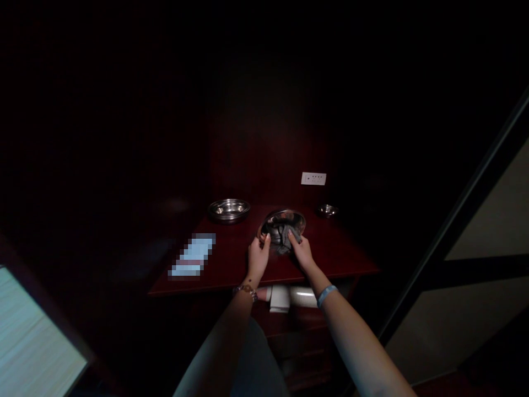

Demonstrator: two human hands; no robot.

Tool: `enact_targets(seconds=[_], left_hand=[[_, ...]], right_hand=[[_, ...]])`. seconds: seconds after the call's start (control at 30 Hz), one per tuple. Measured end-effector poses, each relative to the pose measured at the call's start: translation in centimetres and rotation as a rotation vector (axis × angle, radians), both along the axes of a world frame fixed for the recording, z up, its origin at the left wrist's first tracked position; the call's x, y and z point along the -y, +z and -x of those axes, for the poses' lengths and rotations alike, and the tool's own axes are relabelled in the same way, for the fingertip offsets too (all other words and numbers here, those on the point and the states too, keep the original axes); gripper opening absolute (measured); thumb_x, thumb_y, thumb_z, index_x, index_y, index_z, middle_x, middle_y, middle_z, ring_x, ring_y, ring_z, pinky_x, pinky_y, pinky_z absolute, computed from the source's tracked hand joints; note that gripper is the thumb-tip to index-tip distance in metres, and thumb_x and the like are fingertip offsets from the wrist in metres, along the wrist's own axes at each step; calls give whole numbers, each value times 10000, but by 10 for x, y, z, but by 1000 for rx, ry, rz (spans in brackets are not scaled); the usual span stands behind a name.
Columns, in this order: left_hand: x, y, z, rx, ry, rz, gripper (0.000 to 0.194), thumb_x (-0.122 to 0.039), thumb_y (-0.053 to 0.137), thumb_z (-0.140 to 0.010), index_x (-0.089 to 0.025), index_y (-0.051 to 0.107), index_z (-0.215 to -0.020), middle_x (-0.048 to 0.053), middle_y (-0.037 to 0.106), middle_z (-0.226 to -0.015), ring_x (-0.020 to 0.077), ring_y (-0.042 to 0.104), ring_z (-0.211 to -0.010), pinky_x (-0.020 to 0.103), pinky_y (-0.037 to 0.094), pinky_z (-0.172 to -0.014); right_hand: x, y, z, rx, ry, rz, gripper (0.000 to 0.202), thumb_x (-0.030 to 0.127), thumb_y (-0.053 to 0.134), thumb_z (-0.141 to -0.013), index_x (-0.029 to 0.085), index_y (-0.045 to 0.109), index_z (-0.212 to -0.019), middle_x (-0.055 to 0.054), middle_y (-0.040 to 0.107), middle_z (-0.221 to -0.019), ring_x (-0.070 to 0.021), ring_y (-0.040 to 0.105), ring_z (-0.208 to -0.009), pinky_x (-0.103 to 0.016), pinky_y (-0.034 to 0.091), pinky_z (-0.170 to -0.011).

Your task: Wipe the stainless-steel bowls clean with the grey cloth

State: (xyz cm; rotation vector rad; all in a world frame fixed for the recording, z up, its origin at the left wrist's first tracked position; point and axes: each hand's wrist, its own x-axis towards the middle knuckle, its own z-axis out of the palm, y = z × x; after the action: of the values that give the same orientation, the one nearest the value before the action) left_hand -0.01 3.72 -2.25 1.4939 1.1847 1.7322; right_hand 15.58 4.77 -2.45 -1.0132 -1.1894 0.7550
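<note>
A shiny metal bowl (282,215) is held tilted over the dark red table (231,262), its inside facing me. My left hand (259,255) grips the bowl's left rim, the thumb on the inner side. My right hand (301,248) is closed on a crumpled grey cloth (284,237) at the bowl's right front edge. Part of the cloth lies inside the bowl and part hangs over the near rim. The fingers beneath the bowl are hidden.
Stacked metal bowls (228,209) stand at the back left, a small metal bowl (328,210) at the back right. A blurred-out flat item (194,255) lies at left. White items (280,298) sit under the tabletop. A socket panel (313,178) is on the wall.
</note>
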Motion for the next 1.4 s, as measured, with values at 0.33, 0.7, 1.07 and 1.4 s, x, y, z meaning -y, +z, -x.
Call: enact_targets(seconds=[0.33,0.7,1.07,1.4], left_hand=[[-1,-4,-1,-75,-144,-4,433,-377,715,-762,-128,643,-1109,143,746,-1028,249,710,-944,363,540,-864],[-2,-2,0,-58,-48,38,294,-435,669,-785,-146,641,-828,89,740,-742,219,706,-703,312,543,-681],[1,1,1,95,-110,-48,360,-488,607,-835,-172,599,-1006,68,733,-894,171,702,-775,268,550,-699],[-5,-6,-5,-58,-233,-18,452,-459,655,-803,-177,558,-1143,103,708,-1067,179,678,-855,319,542,-801]], right_hand=[[10,8,5,-128,215,81,548,673,689,-678,142,654,-811,2,629,-650,-114,518,-544,-220,415,-470],[5,3,5,-102,81,39,533,654,673,-695,134,641,-805,-12,629,-664,-127,524,-544,-234,437,-465],[-3,-2,3,-98,23,25,535,668,653,-694,142,647,-795,-26,648,-686,-148,555,-601,-237,439,-506],[5,4,3,-149,169,90,542,673,680,-686,152,677,-835,2,650,-647,-109,519,-518,-213,408,-451]])
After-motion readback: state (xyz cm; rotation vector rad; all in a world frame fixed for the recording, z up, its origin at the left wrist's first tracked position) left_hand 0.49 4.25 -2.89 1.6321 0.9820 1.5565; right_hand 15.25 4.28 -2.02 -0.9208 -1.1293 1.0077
